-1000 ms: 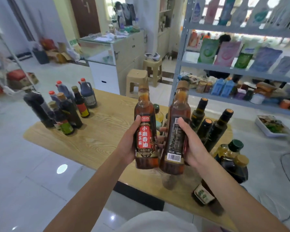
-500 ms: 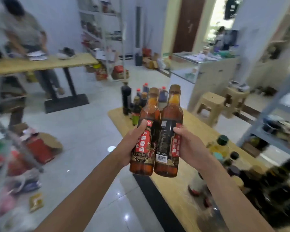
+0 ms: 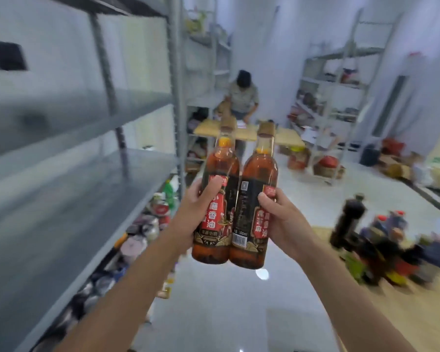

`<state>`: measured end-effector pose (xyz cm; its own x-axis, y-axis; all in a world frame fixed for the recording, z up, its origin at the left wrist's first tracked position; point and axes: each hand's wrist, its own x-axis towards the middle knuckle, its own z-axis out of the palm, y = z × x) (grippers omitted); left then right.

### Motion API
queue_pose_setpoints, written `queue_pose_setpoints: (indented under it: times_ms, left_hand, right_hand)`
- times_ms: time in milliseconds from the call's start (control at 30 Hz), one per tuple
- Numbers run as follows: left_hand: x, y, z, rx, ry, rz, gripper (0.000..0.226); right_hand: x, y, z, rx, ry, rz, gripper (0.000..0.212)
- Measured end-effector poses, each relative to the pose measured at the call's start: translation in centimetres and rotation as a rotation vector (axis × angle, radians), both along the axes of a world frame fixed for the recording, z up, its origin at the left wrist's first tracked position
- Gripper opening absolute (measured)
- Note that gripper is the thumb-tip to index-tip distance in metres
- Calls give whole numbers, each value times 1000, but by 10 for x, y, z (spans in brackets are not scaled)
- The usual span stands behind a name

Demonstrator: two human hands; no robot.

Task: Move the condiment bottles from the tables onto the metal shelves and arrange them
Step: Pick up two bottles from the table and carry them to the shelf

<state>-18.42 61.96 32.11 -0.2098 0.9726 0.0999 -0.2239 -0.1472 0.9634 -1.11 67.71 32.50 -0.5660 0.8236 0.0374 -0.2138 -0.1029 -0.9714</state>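
Grip looks firm on both sides of my feed; the left hand (image 3: 198,207) curls round the left bottle (image 3: 217,174), thumb laid across its red label and fingers wrapped behind; the right hand (image 3: 280,219) clasps the right bottle (image 3: 258,179), thumb on the dark back label above the barcode, fingers out of my sight behind the glass. The two bottles stand upright side by side, their bodies touching; both hold amber-brown liquid under tan caps; both hang in the air over the pale floor (image 3: 226,301), resting on nothing.

Along my left run the metal shelves (image 3: 87,118), grey boards on perforated posts; on the lowest level I make out a blurred row of jars (image 3: 142,232). At lower right I see the edge of a wooden table (image 3: 320,235) carrying a cluster of bottles (image 3: 391,242), smeared by motion, with a tall dark bottle (image 3: 346,219) at its near left. Well back, a person (image 3: 243,95) bends over a far table (image 3: 287,139); rear shelving (image 3: 341,80) stands by the right wall.
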Motion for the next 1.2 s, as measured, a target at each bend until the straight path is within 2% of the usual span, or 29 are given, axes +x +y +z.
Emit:
queue_pose_setpoints:
  times_ms: [133, 267, 367, 467, 633, 867, 1067, 1200]
  left_hand:
    - [-78, -37, 39, 110, 160, 308, 66]
    - [-139, -93, 75, 209, 243, 566, 43]
    - [-165, -136, 99, 229, 315, 769, 38]
    - [-184, -175, 117, 210, 409, 982, 40]
    - [-205, -227, 133, 150, 556, 1273, 49]
    - [-223, -284, 125, 100, 611, 1598, 62]
    - [-246, -327, 126, -15, 748, 1779, 57]
    - [-261, -352, 128, -95, 801, 1848, 53]
  right_hand:
    - [-103, 3, 33, 84, 109, 232, 55]
    - [-196, -18, 64, 159, 221, 492, 53]
    - [-251, -42, 88, 244, 300, 662, 63]
    - [-297, -66, 109, 343, 346, 799, 54]
    - [-358, -110, 129, 404, 372, 1005, 60]
    - [-417, -175, 137, 474, 427, 1210, 70]
    - [-458, -226, 130, 439, 442, 1311, 60]
    - [-478, -255, 131, 468, 447, 1339, 63]
